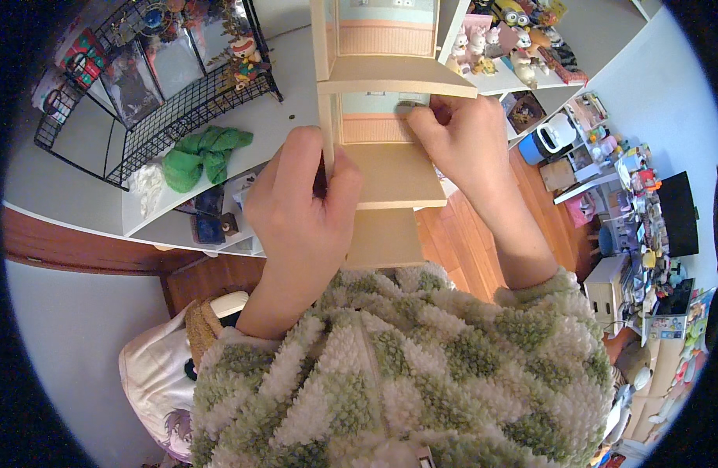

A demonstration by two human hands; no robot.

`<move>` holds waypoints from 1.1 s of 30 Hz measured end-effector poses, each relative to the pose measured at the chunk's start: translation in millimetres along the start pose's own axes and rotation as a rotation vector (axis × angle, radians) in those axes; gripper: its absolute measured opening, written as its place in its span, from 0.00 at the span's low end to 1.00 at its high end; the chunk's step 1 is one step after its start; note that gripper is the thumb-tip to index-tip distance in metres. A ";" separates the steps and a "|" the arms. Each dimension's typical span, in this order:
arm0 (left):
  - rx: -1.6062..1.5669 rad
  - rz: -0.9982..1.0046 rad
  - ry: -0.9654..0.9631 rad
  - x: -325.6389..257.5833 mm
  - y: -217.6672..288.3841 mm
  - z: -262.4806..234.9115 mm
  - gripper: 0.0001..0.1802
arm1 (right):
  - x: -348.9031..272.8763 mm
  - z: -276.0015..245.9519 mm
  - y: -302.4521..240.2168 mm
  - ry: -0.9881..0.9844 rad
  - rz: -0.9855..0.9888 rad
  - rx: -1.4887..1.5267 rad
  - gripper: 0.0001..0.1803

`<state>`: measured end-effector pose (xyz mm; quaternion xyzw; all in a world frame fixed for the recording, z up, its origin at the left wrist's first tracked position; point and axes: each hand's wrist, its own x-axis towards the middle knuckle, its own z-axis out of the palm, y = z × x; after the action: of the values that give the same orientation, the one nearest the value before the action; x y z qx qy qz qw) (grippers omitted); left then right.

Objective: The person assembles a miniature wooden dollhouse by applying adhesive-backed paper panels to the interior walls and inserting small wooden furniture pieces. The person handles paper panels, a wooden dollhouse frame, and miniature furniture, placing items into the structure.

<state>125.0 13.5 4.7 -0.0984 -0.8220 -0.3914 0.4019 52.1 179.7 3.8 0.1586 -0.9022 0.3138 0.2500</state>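
Note:
A beige open-fronted dollhouse [394,175] with stacked floors stands upright in front of me. Its rooms have pale green and peach striped back walls. My left hand [303,187] is closed around the left side wall at the middle level, with the thumb toward the inside and the fingers outside. At the right side of the same level, my right hand [468,140] is closed on the edge, its thumb reaching into the room below the floor above. A small grey patch shows at that thumb's tip; I cannot make out what it is. The right fingers are mostly hidden.
To the left, a white shelf [140,214] carries a black wire rack [187,90] with figurines and a crumpled green cloth [203,158]. Small animal figures [492,43] crowd a shelf at the upper right. Beyond are a wooden floor [460,242] and a cluttered desk with a monitor [676,212].

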 end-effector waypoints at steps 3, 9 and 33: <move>0.009 0.016 -0.006 0.0 0.7 0.5 0.07 | -0.2 1.5 -1.6 0.071 -0.054 -0.074 0.13; 0.057 0.007 -0.011 0.1 1.5 -1.4 0.08 | -1.7 1.9 -3.5 0.150 -0.155 -0.239 0.14; 0.007 -0.036 -0.024 2.4 2.0 -0.1 0.08 | 9.7 7.6 -5.5 0.273 -0.077 -0.157 0.14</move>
<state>124.4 14.5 7.7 -0.0867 -0.8297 -0.3944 0.3854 43.8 169.3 6.6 0.1289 -0.8748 0.2512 0.3938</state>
